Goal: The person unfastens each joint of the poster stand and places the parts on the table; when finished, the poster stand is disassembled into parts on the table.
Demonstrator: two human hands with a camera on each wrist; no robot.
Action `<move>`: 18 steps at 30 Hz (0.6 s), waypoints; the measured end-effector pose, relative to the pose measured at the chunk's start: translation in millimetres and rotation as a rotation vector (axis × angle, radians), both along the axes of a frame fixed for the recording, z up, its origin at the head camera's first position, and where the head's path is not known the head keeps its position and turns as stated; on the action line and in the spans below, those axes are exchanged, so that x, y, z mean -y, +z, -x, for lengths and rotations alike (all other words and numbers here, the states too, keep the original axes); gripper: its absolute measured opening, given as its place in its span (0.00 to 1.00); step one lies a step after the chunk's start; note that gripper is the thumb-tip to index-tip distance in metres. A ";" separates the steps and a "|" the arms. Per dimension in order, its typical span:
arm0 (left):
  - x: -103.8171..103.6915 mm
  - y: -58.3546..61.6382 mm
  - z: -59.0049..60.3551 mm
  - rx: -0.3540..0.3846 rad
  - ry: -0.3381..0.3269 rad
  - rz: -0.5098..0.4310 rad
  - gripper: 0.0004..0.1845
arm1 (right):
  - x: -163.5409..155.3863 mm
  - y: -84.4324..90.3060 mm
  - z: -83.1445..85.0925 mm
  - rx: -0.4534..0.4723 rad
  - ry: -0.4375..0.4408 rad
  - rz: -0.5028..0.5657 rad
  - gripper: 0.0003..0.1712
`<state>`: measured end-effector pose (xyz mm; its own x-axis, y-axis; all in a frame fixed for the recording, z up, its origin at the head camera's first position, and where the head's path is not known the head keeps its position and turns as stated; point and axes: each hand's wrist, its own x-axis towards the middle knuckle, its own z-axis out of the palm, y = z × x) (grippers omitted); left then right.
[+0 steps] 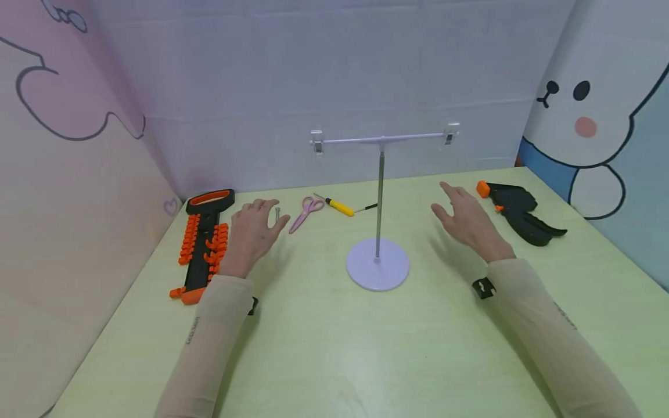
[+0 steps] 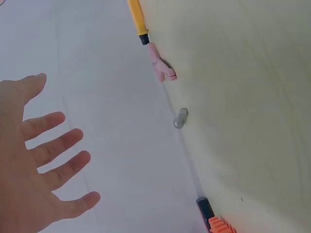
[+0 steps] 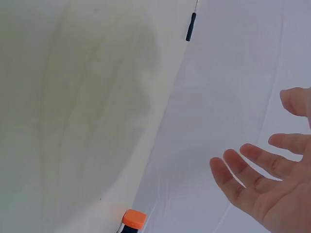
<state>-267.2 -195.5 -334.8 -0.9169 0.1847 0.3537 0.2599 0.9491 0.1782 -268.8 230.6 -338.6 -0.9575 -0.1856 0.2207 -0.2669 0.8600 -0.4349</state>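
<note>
My left hand (image 1: 253, 235) is held over the table with fingers spread and nothing in it. Beside it on the left lies a black rack with orange clips (image 1: 201, 249); just beyond its fingers is a small metal bolt (image 1: 277, 213). Pink scissors (image 1: 306, 212) and a yellow-handled screwdriver (image 1: 340, 207) lie to its right. My right hand (image 1: 467, 220), also empty with fingers apart, hovers left of a black clamp with orange tips (image 1: 517, 212). Between the hands stands a white display stand (image 1: 377, 273) with a crossbar and two clips.
A thin tool with a black handle (image 1: 370, 206) lies behind the stand's pole. White cloth (image 1: 272, 75) hangs along the back edge of the table (image 1: 334, 348). Printed cartoon panels (image 1: 590, 110) border both sides. The stand's crossbar (image 1: 407, 137) reaches out at height.
</note>
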 end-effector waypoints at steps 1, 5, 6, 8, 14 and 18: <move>0.1 2.0 -1.0 -0.019 -0.013 -0.019 0.29 | 0.5 1.1 -1.3 -0.017 0.004 0.013 0.39; 1.9 10.7 -6.2 -0.093 -0.067 -0.117 0.27 | 3.4 0.9 -4.6 -0.066 0.033 0.079 0.37; 2.9 13.3 -7.9 -0.109 -0.075 -0.142 0.27 | 4.7 0.5 -5.7 -0.073 0.043 0.098 0.37; 5.2 19.0 -11.8 -0.138 -0.085 -0.190 0.26 | 7.1 -1.0 -7.1 -0.089 0.065 0.140 0.36; 8.5 35.8 -20.2 -0.203 -0.125 -0.258 0.23 | 11.0 -0.1 -12.2 -0.106 0.097 0.238 0.33; 6.0 46.4 -22.7 -0.239 -0.168 -0.267 0.22 | 13.0 3.9 -16.0 -0.130 0.118 0.278 0.32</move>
